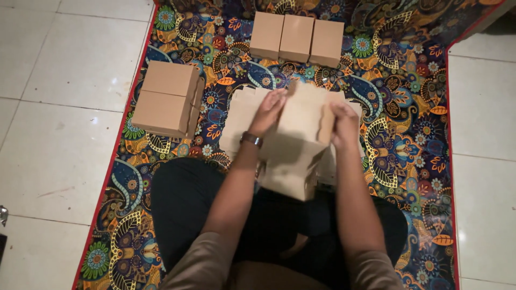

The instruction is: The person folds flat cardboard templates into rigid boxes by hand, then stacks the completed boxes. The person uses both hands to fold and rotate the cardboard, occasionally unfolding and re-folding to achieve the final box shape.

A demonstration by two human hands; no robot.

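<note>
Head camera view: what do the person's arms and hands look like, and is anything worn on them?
Both hands are bare, no gloves. The left hand has a dark-faced wristwatch on a band at the wrist. The right hand wears nothing visible. Short tan-brown sleeves cover the upper arms; the forearms are uncovered.

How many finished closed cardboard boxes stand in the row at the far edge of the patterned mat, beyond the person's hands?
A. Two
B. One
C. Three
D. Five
C: three closed brown boxes stand side by side at the far end of the mat, beyond both hands, the left hand and right hand holding the half-folded box.
</note>
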